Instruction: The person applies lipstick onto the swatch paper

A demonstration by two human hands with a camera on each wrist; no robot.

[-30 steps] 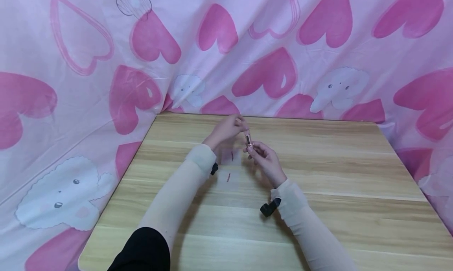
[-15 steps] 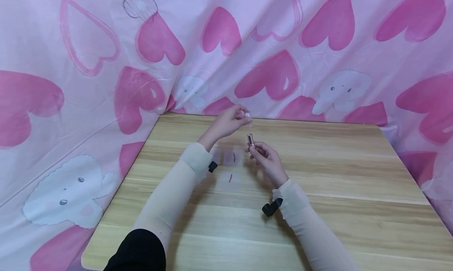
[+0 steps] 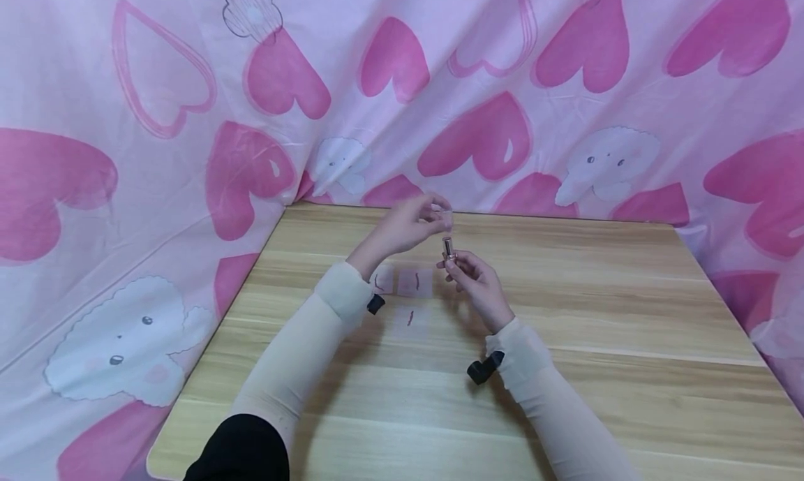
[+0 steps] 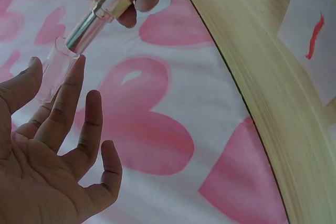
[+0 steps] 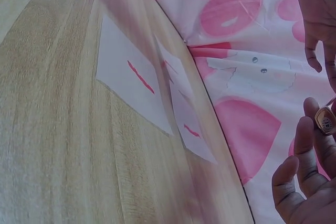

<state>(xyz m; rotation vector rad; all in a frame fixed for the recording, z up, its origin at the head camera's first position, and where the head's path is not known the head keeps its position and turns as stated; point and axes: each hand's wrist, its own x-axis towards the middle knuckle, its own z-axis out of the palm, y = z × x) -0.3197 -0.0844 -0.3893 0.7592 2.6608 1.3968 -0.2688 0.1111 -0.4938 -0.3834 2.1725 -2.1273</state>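
Note:
My right hand [image 3: 477,282] holds a lipstick tube [image 3: 448,248] upright by its base, with its shiny metal part pointing up. Just above it, my left hand [image 3: 408,224] pinches a clear cap [image 4: 55,72] between thumb and fingers, the other fingers spread. In the left wrist view the cap's mouth lines up with the end of the lipstick tube [image 4: 102,17]; whether they touch I cannot tell. The right wrist view shows the base of the lipstick tube [image 5: 326,121] between the fingers.
Below the hands, white paper squares lie on the wooden table [image 3: 597,341], each with a red stroke: one at the back [image 3: 415,283], one nearer [image 3: 411,319], and a third paper [image 3: 382,280] partly behind the left wrist. A pink heart-patterned cloth [image 3: 477,48] hangs behind.
My left hand rose from the lipstick tube with the clear cap, then came slightly right and down over it. The paper at the left has come into view. My right hand stays nearly still.

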